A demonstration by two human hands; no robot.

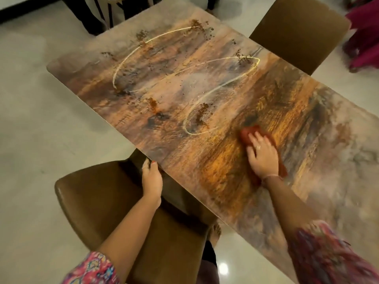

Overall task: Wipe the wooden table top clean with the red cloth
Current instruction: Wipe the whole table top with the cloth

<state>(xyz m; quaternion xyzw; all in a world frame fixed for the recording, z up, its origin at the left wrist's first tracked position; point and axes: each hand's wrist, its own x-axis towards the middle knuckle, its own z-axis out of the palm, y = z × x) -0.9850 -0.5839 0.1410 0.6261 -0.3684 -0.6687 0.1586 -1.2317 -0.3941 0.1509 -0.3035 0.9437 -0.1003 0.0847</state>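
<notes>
While right hand (263, 154) presses flat, fingers spread, on red cloth (249, 135), left hand (151, 179) grips table (205, 160) edge, fingers curled.

Right hand (263, 155): flat, palm down, fingers spread and pointing away from the body, pressing on the red cloth (249, 134); a ring on one finger, a thin band at the wrist.
Right arm: stretched forward, patterned sleeve near the elbow.
Left hand (151, 178): fingers curled over the table edge (164, 173), thumb on top.
Left arm: extended, patterned sleeve.
</notes>
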